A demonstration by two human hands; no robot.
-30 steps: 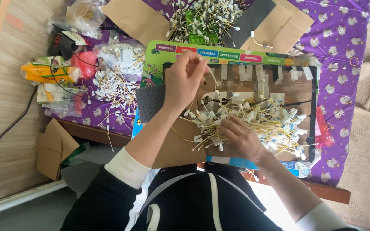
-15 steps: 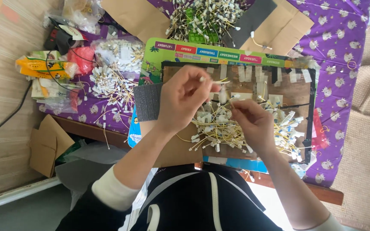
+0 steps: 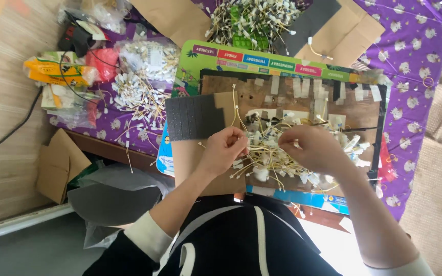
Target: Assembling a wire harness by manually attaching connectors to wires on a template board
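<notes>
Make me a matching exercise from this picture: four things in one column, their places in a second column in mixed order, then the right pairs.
Things
1. dark foam pad
2. yellow packet
3. folded cardboard piece
4. heap of tagged strings

Places
A. on the floor, low at the picture's left
B. on the brown board, under both hands
C. far left on the purple cloth
D. just above the left hand

Pairs: 1-D, 2-C, 3-A, 4-B

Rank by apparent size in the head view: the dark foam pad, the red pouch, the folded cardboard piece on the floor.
1. Dark foam pad.
2. Folded cardboard piece; it lies lower, farther from the camera, so this rank is unsure.
3. Red pouch.
</notes>
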